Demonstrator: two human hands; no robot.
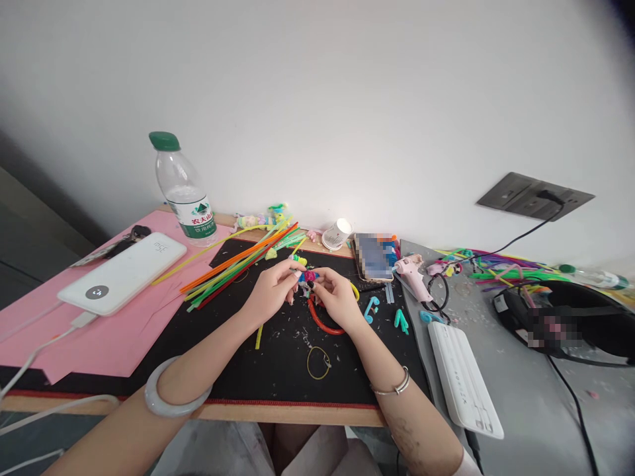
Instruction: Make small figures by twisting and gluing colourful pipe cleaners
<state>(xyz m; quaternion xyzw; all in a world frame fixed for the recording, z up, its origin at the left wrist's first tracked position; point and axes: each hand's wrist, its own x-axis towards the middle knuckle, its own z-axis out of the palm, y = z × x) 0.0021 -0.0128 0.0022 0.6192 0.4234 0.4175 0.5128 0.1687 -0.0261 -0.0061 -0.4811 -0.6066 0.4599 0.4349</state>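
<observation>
My left hand (272, 291) and my right hand (340, 297) meet over the black mat (278, 377), fingers pinched from either side on a small fuzzy pipe-cleaner piece (310, 276) in blue, magenta and black. The fingers cover part of it, so its full shape is hidden. A red curved strip (325, 325) bends out under my right hand; whether it joins the piece I cannot tell. Beyond my left hand lies a bundle of orange, green and red pipe cleaners (233, 268). Right of my right hand are a teal curled piece (370, 309) and a green bent piece (401, 322).
A water bottle (183, 192) and white power bank (124, 273) occupy the pink sheet (114, 344). A paper cup (337, 234), phone (373, 258) and pink glue gun (415, 277) are behind. Another power bank (464, 377) and a black headset (585, 317) lie right; cables cross there.
</observation>
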